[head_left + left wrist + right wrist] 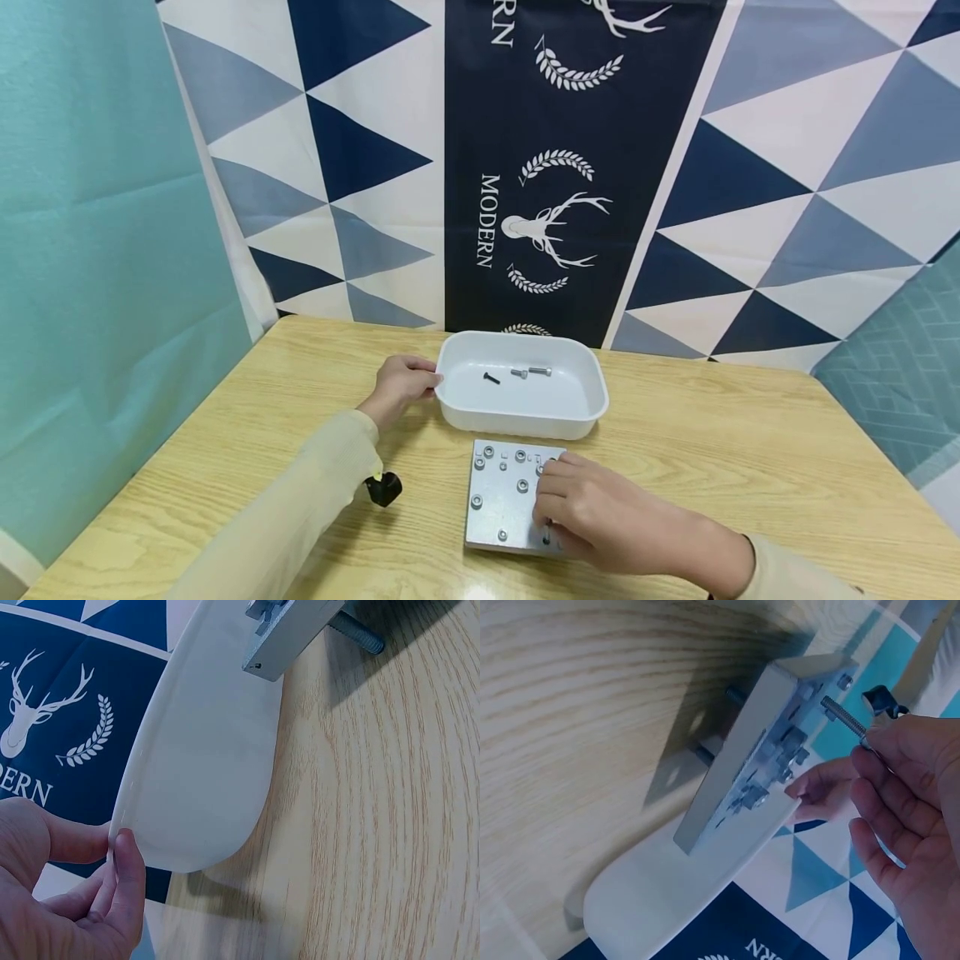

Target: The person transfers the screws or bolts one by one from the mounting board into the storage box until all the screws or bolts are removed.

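My left hand [401,383] pinches the left rim of a white plastic tray [517,423], thumb on one side and fingers on the other in the left wrist view. Inside the tray lie a black screw [491,378] and two silver screws [540,371]. Nearer to me, a square metal plate [495,521] carries several socket-head screws in its holes; threaded ends stick out underneath in the right wrist view. Over the plate's right side, my right hand [588,512] pinches a silver threaded screw [845,718] between thumb and fingertips, its threaded end towards the plate's upper face.
The wooden table [712,467] carries both tray and plate. A black wrist camera [384,489] sticks out from the left sleeve, low over the wood. Behind the table hangs a patterned cloth [750,208], with a teal sheet [112,250] along the left.
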{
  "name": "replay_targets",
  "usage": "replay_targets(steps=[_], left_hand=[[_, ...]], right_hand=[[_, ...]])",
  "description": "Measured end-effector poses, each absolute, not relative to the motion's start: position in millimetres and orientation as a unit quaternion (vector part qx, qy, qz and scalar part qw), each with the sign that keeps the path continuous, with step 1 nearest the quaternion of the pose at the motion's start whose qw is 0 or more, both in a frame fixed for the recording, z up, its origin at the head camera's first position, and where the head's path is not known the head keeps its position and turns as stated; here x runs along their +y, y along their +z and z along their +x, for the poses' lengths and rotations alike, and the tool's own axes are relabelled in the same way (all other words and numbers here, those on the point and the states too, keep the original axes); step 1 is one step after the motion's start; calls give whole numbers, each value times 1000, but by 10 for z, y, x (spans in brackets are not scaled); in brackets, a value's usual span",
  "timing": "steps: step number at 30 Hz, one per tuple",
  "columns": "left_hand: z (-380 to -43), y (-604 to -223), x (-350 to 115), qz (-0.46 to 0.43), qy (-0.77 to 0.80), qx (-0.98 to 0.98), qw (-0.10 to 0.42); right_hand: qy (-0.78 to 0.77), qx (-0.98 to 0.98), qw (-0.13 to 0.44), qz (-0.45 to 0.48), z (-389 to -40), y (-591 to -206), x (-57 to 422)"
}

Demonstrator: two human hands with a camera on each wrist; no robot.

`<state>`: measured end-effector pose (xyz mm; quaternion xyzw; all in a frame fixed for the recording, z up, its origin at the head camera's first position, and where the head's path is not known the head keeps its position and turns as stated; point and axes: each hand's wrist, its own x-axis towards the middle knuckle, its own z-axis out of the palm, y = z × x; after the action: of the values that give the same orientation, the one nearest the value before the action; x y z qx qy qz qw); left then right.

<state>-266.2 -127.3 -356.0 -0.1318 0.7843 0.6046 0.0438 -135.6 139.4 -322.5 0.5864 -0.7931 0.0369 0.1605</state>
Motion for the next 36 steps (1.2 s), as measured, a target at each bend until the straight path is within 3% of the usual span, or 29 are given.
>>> replay_targets(steps=[17, 36], left_hand=[[-2653, -3561, -1274, -126, 602, 787, 43], [-2653, -3539, -1272, -127, 602, 786, 50]], right_hand=[[29, -804, 180, 566, -1579, -3116, 1418], [9, -828, 160, 538, -1916, -2927, 1391]])
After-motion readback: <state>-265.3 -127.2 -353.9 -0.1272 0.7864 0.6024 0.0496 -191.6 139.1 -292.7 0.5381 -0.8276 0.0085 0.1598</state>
